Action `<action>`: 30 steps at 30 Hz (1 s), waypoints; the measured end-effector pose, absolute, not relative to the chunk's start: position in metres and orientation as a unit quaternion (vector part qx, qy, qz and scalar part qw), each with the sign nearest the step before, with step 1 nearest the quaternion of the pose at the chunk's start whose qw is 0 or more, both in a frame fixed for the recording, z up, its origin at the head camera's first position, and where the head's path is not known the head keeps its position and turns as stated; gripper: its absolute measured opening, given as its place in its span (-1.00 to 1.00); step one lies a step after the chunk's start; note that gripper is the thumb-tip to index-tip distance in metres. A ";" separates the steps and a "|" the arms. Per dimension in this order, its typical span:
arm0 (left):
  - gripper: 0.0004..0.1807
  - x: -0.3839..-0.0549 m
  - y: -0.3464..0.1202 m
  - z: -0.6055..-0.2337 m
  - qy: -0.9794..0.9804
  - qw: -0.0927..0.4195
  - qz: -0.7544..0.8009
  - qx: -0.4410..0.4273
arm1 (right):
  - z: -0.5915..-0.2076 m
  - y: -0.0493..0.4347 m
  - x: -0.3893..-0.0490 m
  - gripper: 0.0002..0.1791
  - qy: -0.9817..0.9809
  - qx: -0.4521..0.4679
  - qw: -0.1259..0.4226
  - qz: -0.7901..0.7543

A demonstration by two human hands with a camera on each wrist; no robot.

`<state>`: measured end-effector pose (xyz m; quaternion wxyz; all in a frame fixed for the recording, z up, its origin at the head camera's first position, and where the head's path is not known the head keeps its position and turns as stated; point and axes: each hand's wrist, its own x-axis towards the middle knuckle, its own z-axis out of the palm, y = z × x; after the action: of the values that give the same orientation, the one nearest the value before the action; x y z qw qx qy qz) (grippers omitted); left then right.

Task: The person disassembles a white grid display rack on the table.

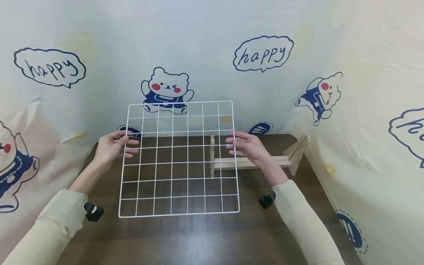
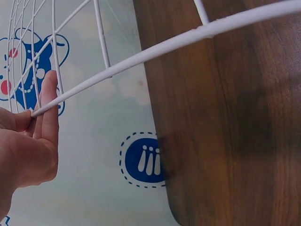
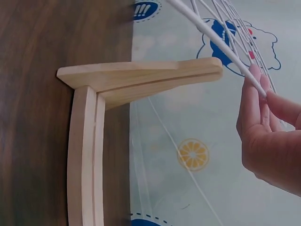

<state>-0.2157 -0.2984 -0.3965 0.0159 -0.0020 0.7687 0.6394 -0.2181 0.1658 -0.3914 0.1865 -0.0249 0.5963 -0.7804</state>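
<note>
A white wire grid panel (image 1: 172,162) is held up, tilted, above the dark wooden table (image 1: 185,239). My left hand (image 1: 112,147) pinches its left side rod between thumb and fingers, with fingertips behind the wires; the left wrist view shows this grip (image 2: 33,146) close up. On the opposite side rod, my right hand (image 1: 248,147) pinches with the thumb in front and fingers behind. Behind the panel and the right forearm stands a light wooden stand (image 1: 278,162) with a grooved crossbar and two upright ends; the right wrist view shows one slotted end (image 3: 155,75).
A pale cloth (image 1: 212,48) printed with bears and "happy" bubbles hangs behind and on both sides of the table. Small black cameras (image 1: 94,212) sit at both wrists. The wooden stand lies toward the table's back right edge.
</note>
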 end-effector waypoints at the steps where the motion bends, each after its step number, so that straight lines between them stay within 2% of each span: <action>1: -0.40 -0.216 -0.299 -0.396 0.762 0.017 0.647 -0.003 | -0.392 0.165 -0.218 -0.54 0.594 -0.023 0.184 -0.783; 16: -0.35 -0.218 -0.313 -0.399 0.710 0.040 0.703 -0.013 | -0.406 0.141 -0.212 -0.58 0.534 0.044 0.128 -0.835; 30: -0.28 -0.213 -0.333 -0.402 0.691 0.044 0.721 -0.023 | -0.408 0.121 -0.206 -0.61 0.532 0.048 0.129 -0.835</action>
<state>-0.2134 -0.3333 -0.4017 0.0437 -0.0233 0.6907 0.7215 -0.2056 0.1210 -0.4083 0.1286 0.0478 0.5323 -0.8354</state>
